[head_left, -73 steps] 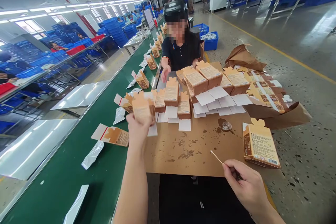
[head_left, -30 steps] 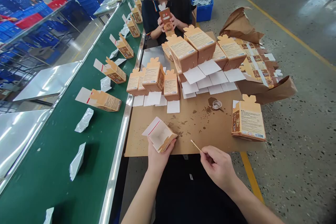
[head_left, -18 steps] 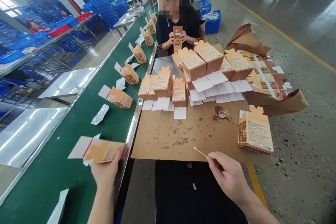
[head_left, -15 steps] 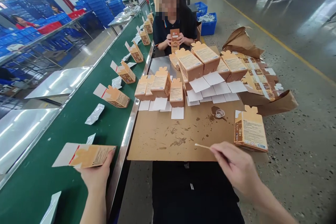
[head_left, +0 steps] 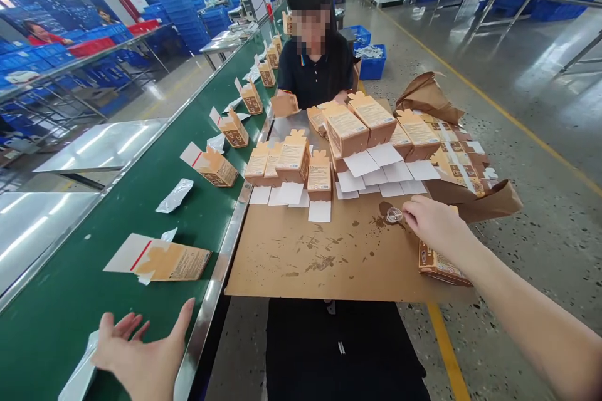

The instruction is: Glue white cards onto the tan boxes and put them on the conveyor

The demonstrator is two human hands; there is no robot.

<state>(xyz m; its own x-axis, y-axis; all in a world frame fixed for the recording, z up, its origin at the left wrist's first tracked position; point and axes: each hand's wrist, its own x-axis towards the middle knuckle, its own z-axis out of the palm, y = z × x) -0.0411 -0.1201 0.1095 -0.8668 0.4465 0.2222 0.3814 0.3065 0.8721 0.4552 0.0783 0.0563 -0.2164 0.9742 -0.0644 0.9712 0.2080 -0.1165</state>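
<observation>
My left hand (head_left: 141, 351) is open over the green conveyor belt, thumb and fingers spread. A silver foil pouch (head_left: 78, 376) lies beside its fingertips; whether they touch cannot be told. Just beyond, a tan carton (head_left: 181, 261) with its white flap raised lies on the belt. At the right, my right hand (head_left: 433, 219) is pinched at a small clear round dish (head_left: 394, 215) on the brown cardboard sheet. It holds a cotton swab, now mostly hidden by the fingers and dish. My right forearm passes over a printed carton (head_left: 439, 263), covering part of it.
Several cartons with white flaps (head_left: 320, 175) stand stacked at the cardboard's far side. More open cartons (head_left: 216, 166) and foil pouches (head_left: 175, 195) line the belt (head_left: 141, 213). A person (head_left: 315, 69) sits opposite, one hand at a carton. Torn brown wrapping (head_left: 489, 200) lies right.
My left hand has let go of the carton and moved nearer to me, toward the foil pouch. My right hand has moved forward with the swab to the dish. The person opposite has lowered a carton.
</observation>
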